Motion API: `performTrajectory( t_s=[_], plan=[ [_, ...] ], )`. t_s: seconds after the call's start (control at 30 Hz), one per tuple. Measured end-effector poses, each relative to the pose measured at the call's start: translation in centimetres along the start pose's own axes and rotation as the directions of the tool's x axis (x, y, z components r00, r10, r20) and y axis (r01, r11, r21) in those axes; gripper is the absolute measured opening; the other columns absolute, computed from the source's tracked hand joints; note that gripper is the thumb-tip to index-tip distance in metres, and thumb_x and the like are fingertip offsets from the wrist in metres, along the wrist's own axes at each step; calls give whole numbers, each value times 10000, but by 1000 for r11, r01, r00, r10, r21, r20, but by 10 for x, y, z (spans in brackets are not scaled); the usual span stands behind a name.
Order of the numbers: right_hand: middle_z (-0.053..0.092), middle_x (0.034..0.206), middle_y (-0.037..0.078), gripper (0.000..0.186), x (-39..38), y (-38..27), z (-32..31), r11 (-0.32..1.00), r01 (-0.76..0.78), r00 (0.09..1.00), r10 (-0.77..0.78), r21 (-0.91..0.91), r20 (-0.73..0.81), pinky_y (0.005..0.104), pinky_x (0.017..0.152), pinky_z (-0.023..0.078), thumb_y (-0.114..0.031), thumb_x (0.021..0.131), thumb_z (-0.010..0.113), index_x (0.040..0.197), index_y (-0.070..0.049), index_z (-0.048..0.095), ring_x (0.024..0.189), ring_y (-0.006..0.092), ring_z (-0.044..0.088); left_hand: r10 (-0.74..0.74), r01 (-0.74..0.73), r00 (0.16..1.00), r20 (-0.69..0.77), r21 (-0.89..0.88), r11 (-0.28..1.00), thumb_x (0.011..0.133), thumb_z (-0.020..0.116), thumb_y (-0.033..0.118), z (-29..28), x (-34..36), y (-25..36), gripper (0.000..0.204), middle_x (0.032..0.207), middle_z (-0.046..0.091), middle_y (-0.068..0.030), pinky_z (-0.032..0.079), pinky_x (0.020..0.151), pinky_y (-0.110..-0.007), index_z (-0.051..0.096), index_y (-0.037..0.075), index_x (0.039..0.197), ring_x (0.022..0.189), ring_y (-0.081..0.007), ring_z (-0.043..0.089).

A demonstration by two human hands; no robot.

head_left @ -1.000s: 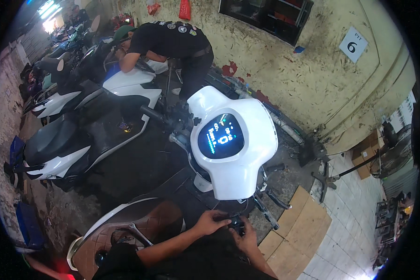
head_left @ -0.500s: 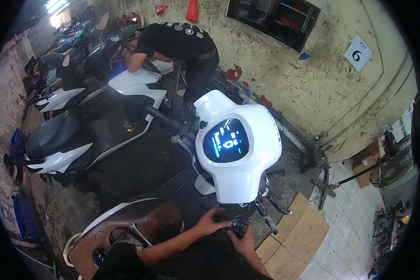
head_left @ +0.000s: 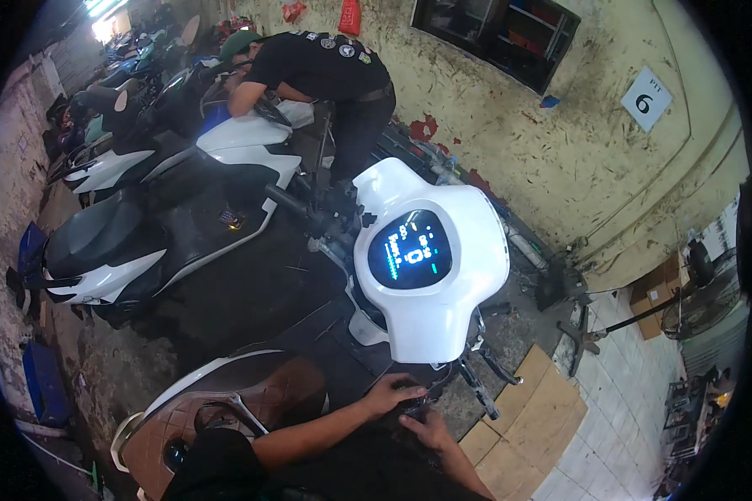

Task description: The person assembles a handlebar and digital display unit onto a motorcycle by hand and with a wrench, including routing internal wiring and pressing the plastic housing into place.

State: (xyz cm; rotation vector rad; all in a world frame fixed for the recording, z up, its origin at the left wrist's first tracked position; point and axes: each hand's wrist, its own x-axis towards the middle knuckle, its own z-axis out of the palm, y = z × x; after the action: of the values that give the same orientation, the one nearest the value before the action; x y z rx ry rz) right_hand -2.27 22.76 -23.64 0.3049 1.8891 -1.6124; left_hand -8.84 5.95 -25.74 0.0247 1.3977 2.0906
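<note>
In front of me stands a scooter's white handlebar cover (head_left: pixel 430 326) with a lit round display (head_left: pixel 409 249). Just below its near end, my left hand (head_left: pixel 386 396) is closed around a small black part (head_left: pixel 413 407), its thumb and fingertips on the upper side. My right hand (head_left: pixel 430 430) grips the same part from the lower right, thumb against it. The part's exact kind is too dark and too covered to make out. Right of my hands, a bare brake lever (head_left: pixel 500 367) and a metal bar (head_left: pixel 476 391) stick out from under the cover.
A brown quilted seat (head_left: pixel 267 401) lies at lower left. Flattened cardboard (head_left: pixel 526 401) covers floor on the right, near a standing fan (head_left: pixel 700 301). Another white scooter (head_left: pixel 242 142) is at the far left, a person (head_left: pixel 326 71) bent over it. A wall bounds the far side.
Both hands have shifted slightly; the left hand's fingers now reach further over the black part, and the right thumb has moved a little left. The view has tilted slightly.
</note>
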Motion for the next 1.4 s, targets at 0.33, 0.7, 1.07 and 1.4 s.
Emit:
performTrajectory(
  t_s=[0.33,0.7,1.07,1.4],
  plan=[
    [656,912,83,298,-15,-13,-36,882,-290,865,75,372,497,309,778,491,-237,967,582,1151,-3,574,883,168,618,-82,57,993,-81,-270,961,895,639,133,2,11,4,218,955,683,-129,538,805,-375,643,-37,1031,851,-223,667],
    [622,820,81,405,-25,-34,-11,993,-46,991,59,-111,120,289,638,478,-366,935,615,1105,-2,564,724,150,596,23,-29,989,-147,-43,999,906,688,193,12,12,10,242,924,671,-92,532,755,-321,653,-27,1001,830,-177,663],
    [638,1007,315,583,-33,-42,7,792,-46,982,-77,-608,-175,487,841,501,-415,876,664,1214,27,489,985,465,631,38,-46,976,-212,-33,998,899,699,182,13,12,6,242,910,665,-89,530,745,-306,655,-33,1000,818,-169,653],
    [638,910,317,483,-32,-40,14,744,-7,963,-174,-669,-204,540,758,508,-324,863,679,1149,11,484,878,503,628,66,-46,966,-252,87,995,888,717,202,15,10,9,279,924,676,-93,516,760,-301,669,-36,1023,839,-161,645]
  ],
)
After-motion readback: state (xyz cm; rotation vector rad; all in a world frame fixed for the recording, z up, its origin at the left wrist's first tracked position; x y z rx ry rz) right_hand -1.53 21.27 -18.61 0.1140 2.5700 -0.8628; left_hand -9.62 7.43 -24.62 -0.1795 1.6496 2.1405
